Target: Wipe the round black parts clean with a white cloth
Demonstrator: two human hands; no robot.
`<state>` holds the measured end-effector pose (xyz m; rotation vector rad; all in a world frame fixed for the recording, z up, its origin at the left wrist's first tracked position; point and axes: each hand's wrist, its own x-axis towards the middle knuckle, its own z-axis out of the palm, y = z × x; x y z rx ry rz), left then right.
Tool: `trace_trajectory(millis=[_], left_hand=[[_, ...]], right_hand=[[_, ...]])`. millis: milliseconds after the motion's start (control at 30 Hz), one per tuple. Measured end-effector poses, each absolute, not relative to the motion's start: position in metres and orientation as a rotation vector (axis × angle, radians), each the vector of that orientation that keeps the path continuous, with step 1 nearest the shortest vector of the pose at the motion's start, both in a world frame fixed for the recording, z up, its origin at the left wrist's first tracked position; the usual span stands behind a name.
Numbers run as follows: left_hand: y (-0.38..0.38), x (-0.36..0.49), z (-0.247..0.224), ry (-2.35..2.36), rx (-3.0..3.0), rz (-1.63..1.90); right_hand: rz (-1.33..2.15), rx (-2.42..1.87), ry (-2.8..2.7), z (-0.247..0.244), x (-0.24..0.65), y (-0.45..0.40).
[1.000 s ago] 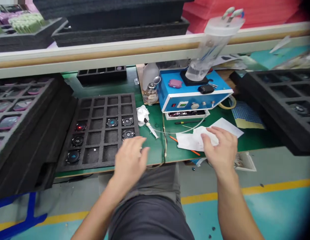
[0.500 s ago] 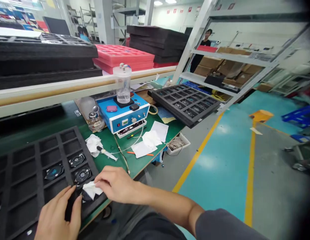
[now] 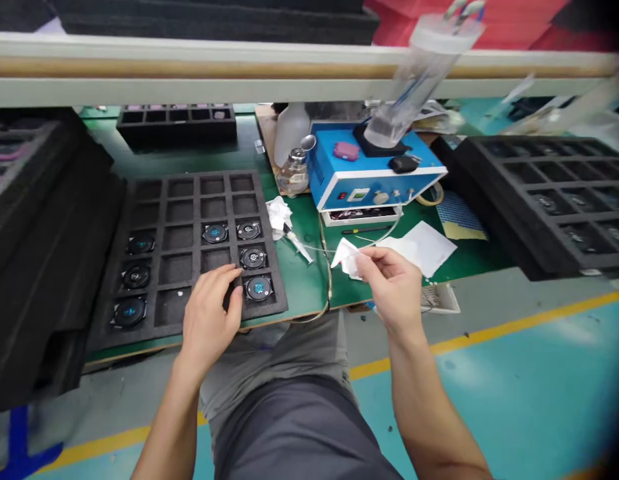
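Observation:
My left hand (image 3: 212, 313) rests over the black foam tray (image 3: 222, 177), fingers apart and nothing visible in them. Its fingertips are close to two round black watch-like modules, an upper one (image 3: 253, 257) and a lower one (image 3: 259, 288) with a blue mark. Several more such modules sit in other compartments. Pinched between the thumb and fingers of my right hand (image 3: 395, 283) is a crumpled white tissue (image 3: 347, 257), held to the right of the tray. A syringe (image 3: 300, 247) with a thin tube lies between the hands, beside another crumpled tissue (image 3: 279, 217).
Behind stands a blue dispenser box (image 3: 379, 177) bearing a clear cylinder (image 3: 402, 87). A glass bottle (image 3: 293, 172) is at its left. White papers (image 3: 424, 247) lie at right. Stacked foam trays flank the bench, left (image 3: 44, 267) and right (image 3: 544, 193). A shelf edge (image 3: 214, 90) crosses above.
My right hand has moved away from the tray's near right corner with the tissue, towards the papers. My left hand stays at the tray. The view has turned left and down.

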<state>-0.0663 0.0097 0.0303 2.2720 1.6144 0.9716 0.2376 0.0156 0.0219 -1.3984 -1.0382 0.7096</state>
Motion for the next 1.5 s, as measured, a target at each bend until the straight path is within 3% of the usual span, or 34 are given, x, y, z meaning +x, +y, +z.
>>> trace_trajectory(millis=[400,833,1033,1500], left_hand=[[0.007,-0.063,0.035,1.706,2.323,0.775],[0.002,-0.040,0.032,1.893,2.334,0.724],[-0.002,-0.042,0.033,1.895,2.228,0.757],[0.001,-0.047,0.029,1.880,2.316,0.780]], right_hand=[[0.827,-1.461,-1.401,0.014,0.207,0.005],[0.158,-1.872,-1.903,0.012,0.183,0.043],[0.165,-2.081,-2.024,0.020,0.170,0.055],[0.139,-1.994,-2.104,0.040,0.179,0.061]])
